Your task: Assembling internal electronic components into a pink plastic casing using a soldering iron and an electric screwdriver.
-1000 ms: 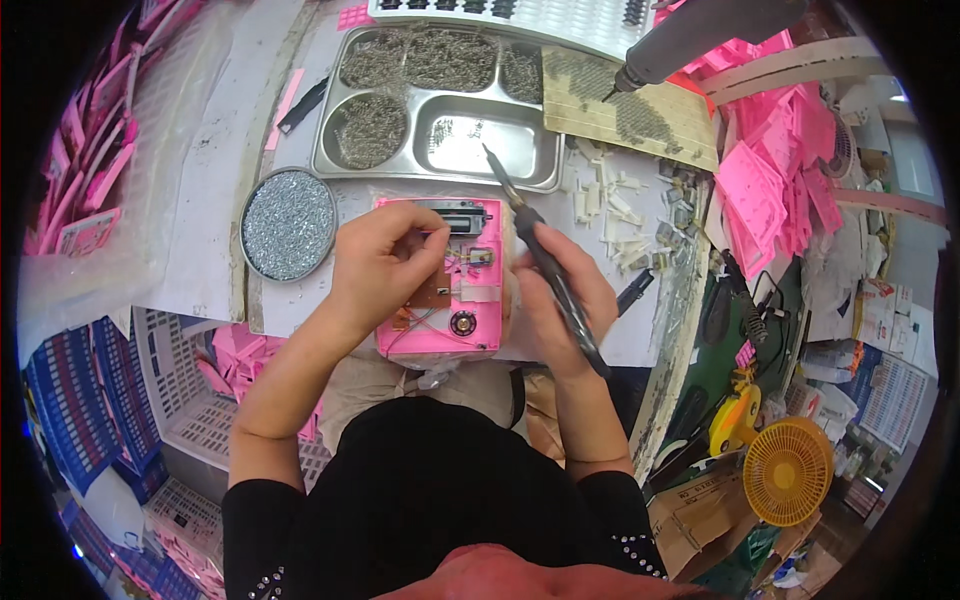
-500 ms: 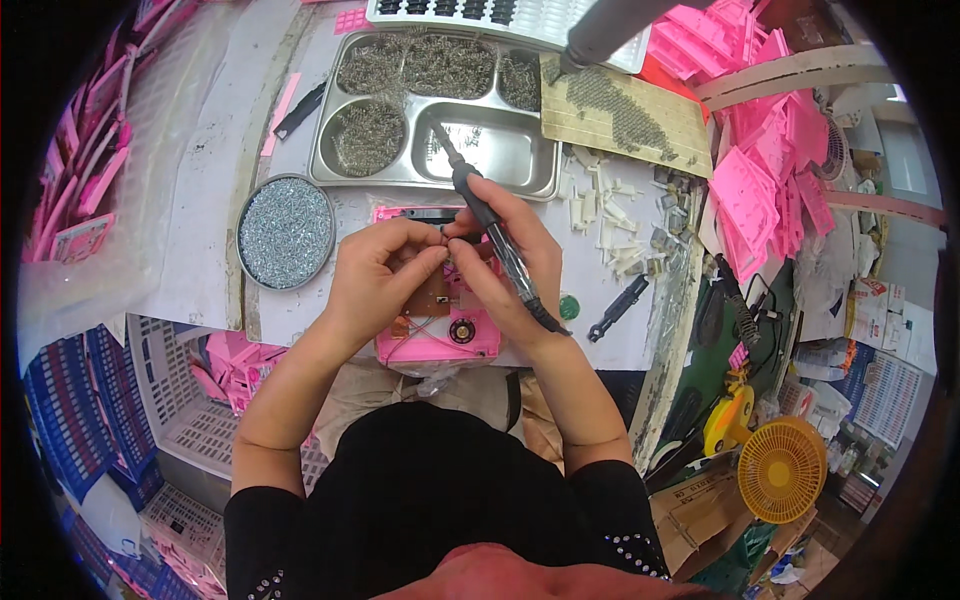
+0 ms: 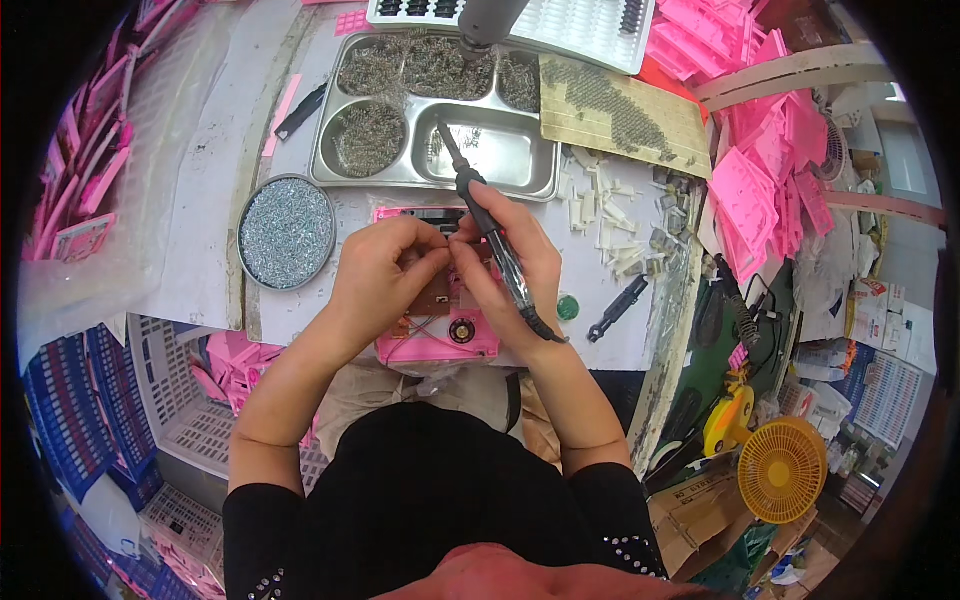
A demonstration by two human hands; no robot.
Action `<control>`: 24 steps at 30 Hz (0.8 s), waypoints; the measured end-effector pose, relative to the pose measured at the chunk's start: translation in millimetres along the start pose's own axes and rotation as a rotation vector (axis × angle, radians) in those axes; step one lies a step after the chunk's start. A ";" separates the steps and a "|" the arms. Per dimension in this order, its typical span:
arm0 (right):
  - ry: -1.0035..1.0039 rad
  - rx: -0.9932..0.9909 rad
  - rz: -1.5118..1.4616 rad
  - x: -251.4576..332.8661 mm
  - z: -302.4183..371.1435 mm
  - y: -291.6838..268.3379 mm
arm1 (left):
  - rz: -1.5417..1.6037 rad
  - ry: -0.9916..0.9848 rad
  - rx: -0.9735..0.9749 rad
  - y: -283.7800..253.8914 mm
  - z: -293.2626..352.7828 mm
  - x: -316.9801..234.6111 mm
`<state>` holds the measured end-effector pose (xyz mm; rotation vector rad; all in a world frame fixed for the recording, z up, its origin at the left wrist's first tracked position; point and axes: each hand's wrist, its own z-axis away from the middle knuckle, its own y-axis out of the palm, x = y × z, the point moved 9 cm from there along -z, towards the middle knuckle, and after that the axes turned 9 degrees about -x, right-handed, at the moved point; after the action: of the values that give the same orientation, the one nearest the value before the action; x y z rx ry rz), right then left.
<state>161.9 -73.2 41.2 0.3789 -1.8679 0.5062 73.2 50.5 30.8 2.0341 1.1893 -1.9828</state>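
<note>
A pink plastic casing (image 3: 482,345) lies in front of me under both hands. In it sit a brown circuit board (image 3: 432,300), a round black part (image 3: 462,331) with a pale centre, and thin wires. My left hand (image 3: 375,275) is closed in a pinch over the casing's upper part; what it pinches is too small to make out. Close against it are the fingertips of my right hand (image 3: 530,255), also pinched. Across my right hand lies a black soldering iron (image 3: 497,240), held in the crook of the thumb, its tip pointing up toward the metal tray.
A steel compartment tray (image 3: 485,187) holds many small springs. Left stands a round dish (image 3: 287,232) of tiny metal pieces. White plastic parts (image 3: 598,205), a black tool (image 3: 618,308) and a green disc (image 3: 568,306) lie right. A dark grey cylinder (image 3: 490,22) hangs over the tray.
The hanging grey cylinder has swung left over the tray. My fingertips have shifted slightly, and the soldering iron has tilted a little; both hands stay over the casing.
</note>
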 end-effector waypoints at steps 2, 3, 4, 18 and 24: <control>0.027 -0.013 -0.009 -4.2 0.5 -1.3 | 0.009 0.024 0.007 0.2 -0.1 1.3; 0.052 -0.026 -0.026 -8.2 2.0 -2.3 | 0.063 -0.029 0.019 1.4 1.0 8.4; 0.076 -0.038 -0.043 -11.2 3.1 -3.2 | 0.118 -0.083 0.030 2.9 2.8 16.1; -0.361 -0.071 0.374 7.5 52.6 -2.0 | 0.018 0.017 -0.044 -2.5 5.3 1.1; -0.314 -0.103 0.252 13.4 41.3 -27.4 | -0.133 0.054 -0.109 1.7 12.6 5.8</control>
<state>137.5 -118.2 45.8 0.1593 -2.2528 0.5395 63.0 45.3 22.8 2.0165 1.4453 -1.8821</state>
